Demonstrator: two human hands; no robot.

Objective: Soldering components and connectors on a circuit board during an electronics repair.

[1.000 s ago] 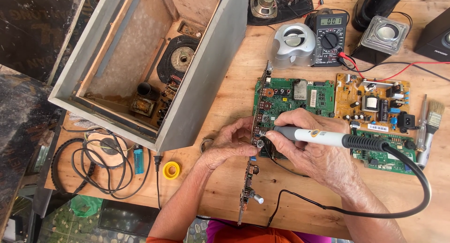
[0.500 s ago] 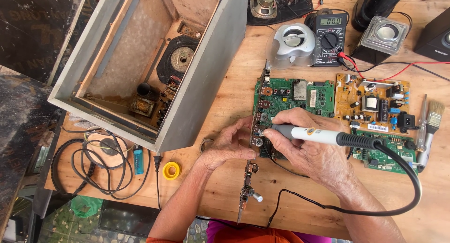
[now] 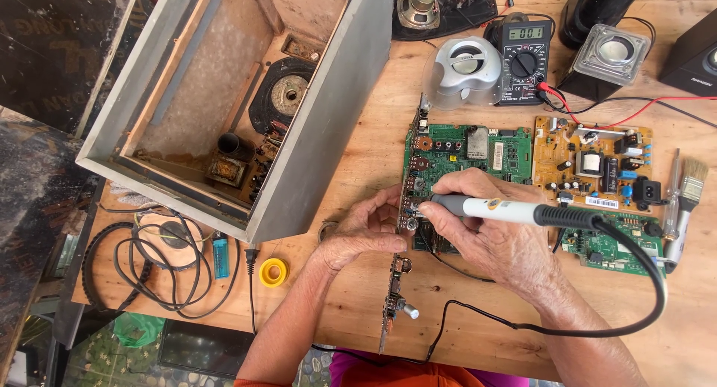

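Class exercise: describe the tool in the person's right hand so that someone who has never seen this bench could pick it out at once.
Start at the big grey open box on the wooden table; just right of it lies a green circuit board. Over that board's left edge the right hand holds the soldering iron, tip by the left hand. Unlike the brush nearby, it has a white and black handle trailing a looping black cord.

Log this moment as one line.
left hand: steadying green circuit board | right hand: holding soldering iron, tip at board edge
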